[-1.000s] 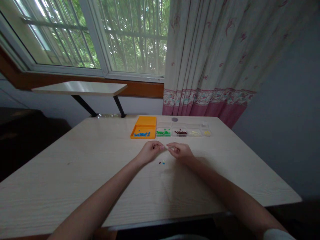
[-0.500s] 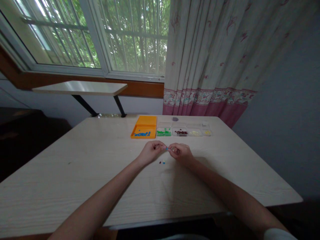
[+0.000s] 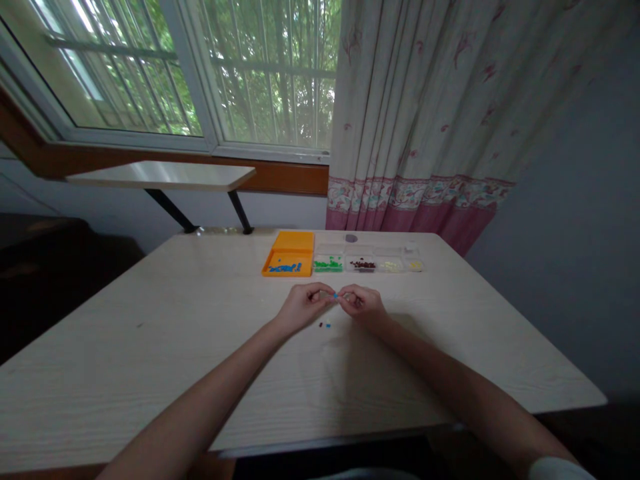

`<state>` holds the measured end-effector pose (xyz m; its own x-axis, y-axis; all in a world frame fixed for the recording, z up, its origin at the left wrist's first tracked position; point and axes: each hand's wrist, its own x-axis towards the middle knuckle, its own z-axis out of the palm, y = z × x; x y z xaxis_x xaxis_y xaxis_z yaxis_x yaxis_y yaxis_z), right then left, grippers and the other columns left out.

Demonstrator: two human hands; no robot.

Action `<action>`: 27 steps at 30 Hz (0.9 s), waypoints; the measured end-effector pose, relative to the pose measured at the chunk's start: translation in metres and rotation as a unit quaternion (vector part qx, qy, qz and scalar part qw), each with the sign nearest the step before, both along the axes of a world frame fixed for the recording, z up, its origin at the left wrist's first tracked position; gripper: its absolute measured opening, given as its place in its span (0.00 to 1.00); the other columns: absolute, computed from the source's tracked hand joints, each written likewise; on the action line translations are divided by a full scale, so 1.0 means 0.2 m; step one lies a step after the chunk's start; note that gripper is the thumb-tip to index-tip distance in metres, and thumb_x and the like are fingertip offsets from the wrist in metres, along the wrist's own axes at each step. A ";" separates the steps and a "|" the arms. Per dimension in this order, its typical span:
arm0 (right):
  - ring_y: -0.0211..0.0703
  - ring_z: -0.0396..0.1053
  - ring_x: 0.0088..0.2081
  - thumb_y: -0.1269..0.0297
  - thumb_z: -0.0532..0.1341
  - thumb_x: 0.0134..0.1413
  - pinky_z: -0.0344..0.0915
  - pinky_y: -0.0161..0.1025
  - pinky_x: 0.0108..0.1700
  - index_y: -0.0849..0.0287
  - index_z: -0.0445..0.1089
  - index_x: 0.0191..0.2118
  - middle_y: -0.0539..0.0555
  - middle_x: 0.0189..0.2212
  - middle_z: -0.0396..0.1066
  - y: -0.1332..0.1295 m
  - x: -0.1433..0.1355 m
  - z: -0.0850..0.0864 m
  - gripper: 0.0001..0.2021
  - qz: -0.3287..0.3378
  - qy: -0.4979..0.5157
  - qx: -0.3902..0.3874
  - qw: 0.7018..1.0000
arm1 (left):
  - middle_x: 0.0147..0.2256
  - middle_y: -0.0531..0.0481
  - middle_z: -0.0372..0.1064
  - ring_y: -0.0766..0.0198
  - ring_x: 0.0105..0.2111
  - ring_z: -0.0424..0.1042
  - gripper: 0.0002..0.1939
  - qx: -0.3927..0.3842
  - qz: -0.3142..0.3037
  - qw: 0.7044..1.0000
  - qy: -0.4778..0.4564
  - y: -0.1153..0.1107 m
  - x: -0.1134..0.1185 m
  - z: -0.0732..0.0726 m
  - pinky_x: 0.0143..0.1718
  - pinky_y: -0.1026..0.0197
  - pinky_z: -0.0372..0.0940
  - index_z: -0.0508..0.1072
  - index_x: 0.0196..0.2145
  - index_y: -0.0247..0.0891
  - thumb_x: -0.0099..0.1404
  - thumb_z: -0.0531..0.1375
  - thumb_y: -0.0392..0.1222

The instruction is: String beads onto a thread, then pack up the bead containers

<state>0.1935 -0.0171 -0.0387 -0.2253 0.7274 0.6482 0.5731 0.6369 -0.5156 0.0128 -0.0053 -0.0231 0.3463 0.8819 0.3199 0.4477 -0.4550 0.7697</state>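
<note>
My left hand (image 3: 306, 305) and my right hand (image 3: 363, 305) meet fingertip to fingertip just above the table. Both are closed in a pinch on a tiny blue piece (image 3: 335, 295), whose exact kind is too small to make out. Below them on the tabletop lie a small dark red piece (image 3: 321, 325) and a small blue piece (image 3: 328, 326), side by side and apart. Beyond my hands stands an open orange box (image 3: 265, 272) with blue pieces (image 3: 285, 268) in it.
Right of the orange box, clear open boxes hold green pieces (image 3: 328, 264), dark red pieces (image 3: 363, 265) and pale yellow pieces (image 3: 391, 266). A grey round object (image 3: 351, 238) lies behind them. A raised shelf (image 3: 165, 175) stands at the back left, and a curtain (image 3: 400, 120) hangs behind the table (image 3: 200, 333).
My hands stay almost in place, with the fingertips shifting slightly around the blue piece. The pieces on the table and the boxes stand as before.
</note>
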 end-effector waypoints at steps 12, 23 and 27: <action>0.31 0.57 0.17 0.61 0.55 0.53 0.54 0.26 0.22 0.58 0.69 0.37 0.44 0.15 0.60 -0.01 0.02 0.01 0.10 0.024 -0.006 -0.050 0.998 | 0.15 0.61 0.44 0.74 0.16 0.46 0.12 0.039 0.031 0.999 -0.021 -0.01 -0.01 0.05 0.18 0.70 0.44 0.73 0.32 0.34 0.54 0.58 0.45; 0.30 0.60 0.19 0.66 0.59 0.49 0.54 0.26 0.25 0.55 0.70 0.33 0.43 0.17 0.64 -0.04 0.03 0.00 0.04 0.187 -0.177 -0.074 0.963 | 0.13 0.62 0.46 0.76 0.14 0.47 0.09 0.249 0.156 0.952 -0.085 -0.04 -0.07 0.18 0.17 0.72 0.47 0.74 0.30 0.34 0.55 0.58 0.43; 0.30 0.62 0.20 0.67 0.60 0.48 0.54 0.26 0.26 0.56 0.70 0.32 0.44 0.19 0.66 -0.03 0.03 -0.01 0.04 0.191 -0.201 -0.079 0.957 | 0.13 0.62 0.46 0.77 0.13 0.47 0.07 0.284 0.149 0.944 -0.084 -0.04 -0.06 0.17 0.16 0.73 0.47 0.73 0.29 0.35 0.55 0.59 0.41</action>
<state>0.1997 -0.0238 -0.0403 -0.7029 0.6237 0.3419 0.4864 0.7722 -0.4088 0.0002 -0.0123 0.0111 0.0127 0.6021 0.7984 0.5135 -0.6890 0.5114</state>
